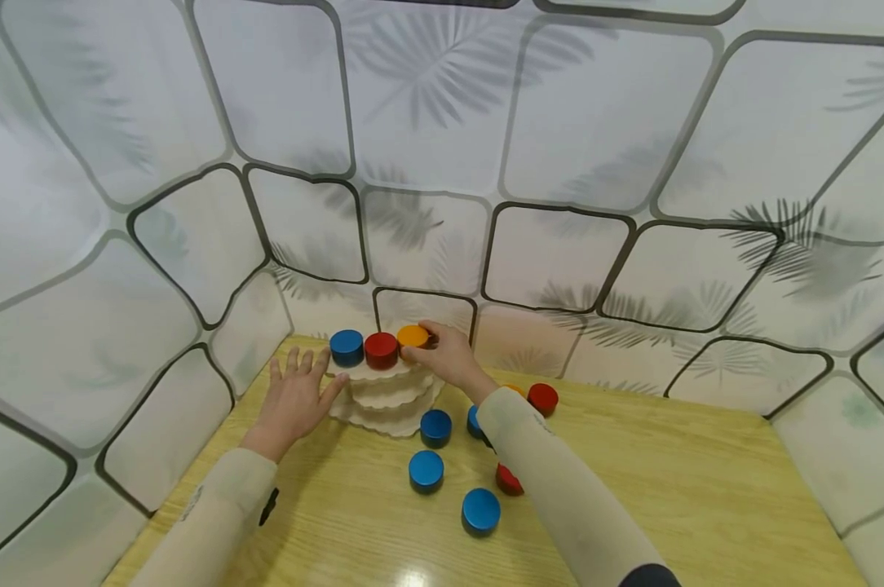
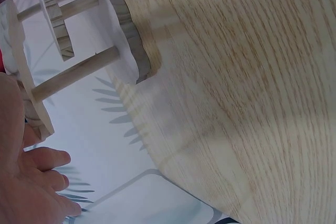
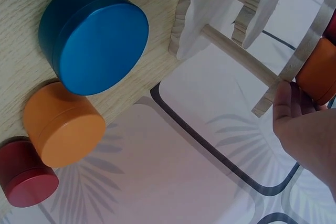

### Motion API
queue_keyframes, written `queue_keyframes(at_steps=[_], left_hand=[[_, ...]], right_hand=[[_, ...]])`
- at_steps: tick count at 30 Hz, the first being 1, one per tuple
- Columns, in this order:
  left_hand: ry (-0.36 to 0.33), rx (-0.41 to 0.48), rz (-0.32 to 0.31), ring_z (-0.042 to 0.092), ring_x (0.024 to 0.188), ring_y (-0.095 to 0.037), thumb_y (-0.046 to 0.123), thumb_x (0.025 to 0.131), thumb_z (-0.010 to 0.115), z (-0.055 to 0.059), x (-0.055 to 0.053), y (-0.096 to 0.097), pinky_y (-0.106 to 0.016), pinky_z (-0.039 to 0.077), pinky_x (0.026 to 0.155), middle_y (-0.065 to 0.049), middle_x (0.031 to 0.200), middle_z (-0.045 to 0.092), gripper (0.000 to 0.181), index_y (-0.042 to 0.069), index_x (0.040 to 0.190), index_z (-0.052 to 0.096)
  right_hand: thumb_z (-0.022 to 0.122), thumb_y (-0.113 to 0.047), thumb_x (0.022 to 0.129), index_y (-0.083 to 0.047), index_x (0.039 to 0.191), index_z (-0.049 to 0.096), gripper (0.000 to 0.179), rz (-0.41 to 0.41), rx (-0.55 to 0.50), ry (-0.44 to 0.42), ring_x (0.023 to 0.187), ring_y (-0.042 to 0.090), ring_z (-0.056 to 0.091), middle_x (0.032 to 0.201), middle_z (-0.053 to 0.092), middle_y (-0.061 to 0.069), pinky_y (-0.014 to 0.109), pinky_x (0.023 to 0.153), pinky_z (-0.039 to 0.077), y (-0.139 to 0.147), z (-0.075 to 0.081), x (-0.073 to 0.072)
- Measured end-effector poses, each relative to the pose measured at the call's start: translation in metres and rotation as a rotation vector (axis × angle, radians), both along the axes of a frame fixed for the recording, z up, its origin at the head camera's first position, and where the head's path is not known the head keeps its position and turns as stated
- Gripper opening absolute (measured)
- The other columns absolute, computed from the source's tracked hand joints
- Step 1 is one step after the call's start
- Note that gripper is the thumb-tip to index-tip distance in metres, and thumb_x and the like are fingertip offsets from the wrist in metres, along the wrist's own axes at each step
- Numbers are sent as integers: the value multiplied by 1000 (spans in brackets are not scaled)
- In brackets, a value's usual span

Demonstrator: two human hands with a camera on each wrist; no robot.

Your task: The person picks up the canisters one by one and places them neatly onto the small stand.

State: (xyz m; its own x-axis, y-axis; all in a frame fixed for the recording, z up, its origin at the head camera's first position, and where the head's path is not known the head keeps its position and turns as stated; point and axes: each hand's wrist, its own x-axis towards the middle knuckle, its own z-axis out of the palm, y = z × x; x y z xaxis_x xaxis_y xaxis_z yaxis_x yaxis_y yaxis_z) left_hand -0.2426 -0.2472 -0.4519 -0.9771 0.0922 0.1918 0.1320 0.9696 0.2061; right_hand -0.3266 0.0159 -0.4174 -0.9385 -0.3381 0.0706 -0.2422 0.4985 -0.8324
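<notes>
1. We see the right hand (image 1: 453, 357) curved around the orange tin (image 1: 413, 335), thumb in front and fingers behind; we judge this side grip leaves its lid free and allows small sideways adjustments.
2. That tin is at the right end of the stand (image 1: 394, 421)'s top tier, beside the red tin (image 1: 381, 351) and the blue tin (image 1: 346, 349); we think the close row suits the narrow shelf.
3. We find the left hand (image 1: 291, 403) spread, gripping nothing, at the tier's left edge; perhaps it steadies that side, though we cannot tell whether it presses.
4. On the table (image 1: 706, 465), we see loose blue tins (image 1: 426, 471) before the stand, probably within easy reach.
</notes>
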Motion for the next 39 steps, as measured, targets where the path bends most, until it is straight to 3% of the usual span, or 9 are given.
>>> queue_keyframes(at_steps=[5, 13, 19, 28, 39], left_hand=[[-7, -1, 2, 27, 152, -61, 50, 112, 43, 1, 1, 0, -82, 18, 119, -37, 158, 43, 71, -3, 161, 39], [-11, 10, -2, 26, 153, -61, 50, 113, 43, 2, 1, 2, -82, 17, 119, -38, 158, 42, 71, -3, 161, 39], [-9, 8, -2, 26, 152, -62, 49, 113, 43, 2, 1, 2, -82, 17, 119, -38, 158, 42, 71, -3, 161, 38], [-16, -7, 2, 27, 152, -61, 50, 113, 42, 2, 1, 1, -81, 19, 119, -38, 158, 42, 71, -3, 161, 38], [-9, -8, 0, 27, 152, -62, 49, 113, 43, 1, 1, 1, -82, 19, 118, -39, 157, 42, 71, -3, 161, 38]], right_hand=[[77, -28, 98, -3, 156, 50, 69, 1, 11, -2, 122, 30, 67, 142, 65, 17, 38, 100, 59, -1, -1, 0], [78, -40, 97, -13, 168, 31, 89, -17, 10, -21, 136, 33, 57, 159, 51, 13, 48, 107, 55, 6, 2, 3], [77, -37, 98, -13, 164, 40, 80, -32, -67, -6, 138, 34, 55, 158, 54, 15, 53, 109, 52, 22, 1, 8], [76, -30, 98, -4, 151, 55, 63, -70, -107, 33, 133, 34, 58, 147, 62, 18, 51, 111, 50, 55, -9, 15], [72, -22, 101, 0, 150, 54, 56, -105, -145, 38, 135, 37, 58, 150, 59, 24, 53, 114, 48, 113, -30, 20]])
